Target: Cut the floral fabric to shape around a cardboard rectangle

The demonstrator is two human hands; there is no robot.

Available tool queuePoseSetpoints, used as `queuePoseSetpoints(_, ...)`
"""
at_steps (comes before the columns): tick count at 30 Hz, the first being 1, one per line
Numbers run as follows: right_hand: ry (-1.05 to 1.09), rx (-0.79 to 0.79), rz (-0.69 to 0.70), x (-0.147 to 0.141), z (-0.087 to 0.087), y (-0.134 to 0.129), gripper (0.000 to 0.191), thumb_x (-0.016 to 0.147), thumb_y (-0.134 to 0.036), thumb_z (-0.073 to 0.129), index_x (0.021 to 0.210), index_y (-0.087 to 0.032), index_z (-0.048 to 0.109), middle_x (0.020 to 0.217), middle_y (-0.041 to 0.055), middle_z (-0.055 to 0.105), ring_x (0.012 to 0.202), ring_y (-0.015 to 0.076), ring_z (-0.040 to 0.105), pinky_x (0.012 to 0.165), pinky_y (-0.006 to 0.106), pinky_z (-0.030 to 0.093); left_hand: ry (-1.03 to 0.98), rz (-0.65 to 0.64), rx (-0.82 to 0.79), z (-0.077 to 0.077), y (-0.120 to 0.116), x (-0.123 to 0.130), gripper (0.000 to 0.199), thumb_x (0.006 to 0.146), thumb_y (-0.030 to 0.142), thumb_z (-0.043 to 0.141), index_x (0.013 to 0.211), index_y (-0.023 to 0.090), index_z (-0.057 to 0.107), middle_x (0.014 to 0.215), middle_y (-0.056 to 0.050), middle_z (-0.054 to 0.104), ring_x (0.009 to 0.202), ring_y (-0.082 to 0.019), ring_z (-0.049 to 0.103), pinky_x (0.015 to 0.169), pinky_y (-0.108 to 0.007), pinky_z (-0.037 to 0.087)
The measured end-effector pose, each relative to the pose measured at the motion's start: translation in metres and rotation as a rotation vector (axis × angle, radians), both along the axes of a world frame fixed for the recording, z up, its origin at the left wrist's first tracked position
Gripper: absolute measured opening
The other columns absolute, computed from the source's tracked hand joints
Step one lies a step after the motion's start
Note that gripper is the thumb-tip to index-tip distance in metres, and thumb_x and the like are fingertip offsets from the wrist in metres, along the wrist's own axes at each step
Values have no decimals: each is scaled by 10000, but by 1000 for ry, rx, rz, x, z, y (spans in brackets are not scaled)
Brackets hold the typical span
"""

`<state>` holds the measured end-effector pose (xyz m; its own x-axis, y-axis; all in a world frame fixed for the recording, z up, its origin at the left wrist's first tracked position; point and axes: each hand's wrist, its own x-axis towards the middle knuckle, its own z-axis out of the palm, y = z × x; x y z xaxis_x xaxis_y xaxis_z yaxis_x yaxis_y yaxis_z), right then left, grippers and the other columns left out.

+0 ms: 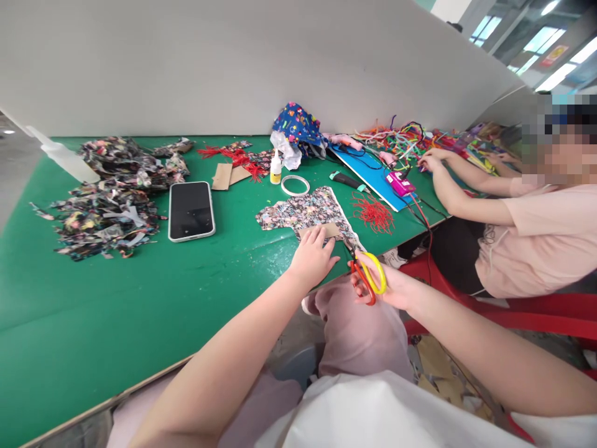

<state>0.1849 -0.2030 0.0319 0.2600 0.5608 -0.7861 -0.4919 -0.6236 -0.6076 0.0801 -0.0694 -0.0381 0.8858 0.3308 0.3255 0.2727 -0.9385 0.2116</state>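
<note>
My left hand [313, 256] lies with its fingers spread on a small piece of brown cardboard [330, 230], which rests on a floral patterned fabric [298, 208]. Just past the table's front edge, my right hand [382, 283] holds scissors with one yellow and one red handle [375, 272]. The scissor blades point toward the fabric's lower right corner, beside the cardboard. A white strip runs along the fabric's right edge.
Left are a phone [190, 211], dark fabric scraps [109, 221] and a white bottle [69, 160]. Beyond the fabric are a tape roll [295, 186], a glue bottle [275, 168] and a cutter [347, 181]. Red threads [374, 213] lie right, near a person [550, 230].
</note>
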Motion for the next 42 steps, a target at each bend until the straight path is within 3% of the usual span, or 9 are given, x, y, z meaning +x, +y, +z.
queuePoseSetpoints(7,-28,59,7,6,-3,-1,243,768,-430,564,807,-194,518,675,-19,641,406,78,496,489,309,513,9,-4,-1,2,-1,-1,489,853,435,448,1219,115,495,1334,-185,412,1281,-304,298,1032,-436,263)
queuePoseSetpoints(12,-102,136,-26,11,-5,-5,183,763,-365,582,771,-203,498,634,-39,612,373,59,440,391,229,426,7,-5,-8,2,0,-1,483,857,433,443,1223,120,488,1335,-185,413,1284,-294,294,1028,-440,267)
queuePoseSetpoints(23,-327,150,56,24,-12,-3,283,741,-458,588,835,-209,492,685,-21,633,367,74,510,285,174,321,-11,-1,4,0,0,-1,488,844,437,462,1205,110,501,1317,-187,427,1259,-303,331,1031,-425,263)
queuePoseSetpoints(30,-313,99,65,21,-10,-3,275,742,-435,596,834,-208,471,698,-13,649,356,77,521,250,156,276,-13,0,12,-1,0,-1,487,847,438,457,1206,113,500,1319,-183,428,1260,-303,331,1030,-428,265)
queuePoseSetpoints(42,-300,102,101,26,-18,-7,276,776,-466,541,830,-213,446,623,-23,640,318,68,484,278,161,321,18,0,12,1,-1,-2,481,856,430,441,1217,117,498,1333,-185,413,1274,-307,308,1028,-436,271)
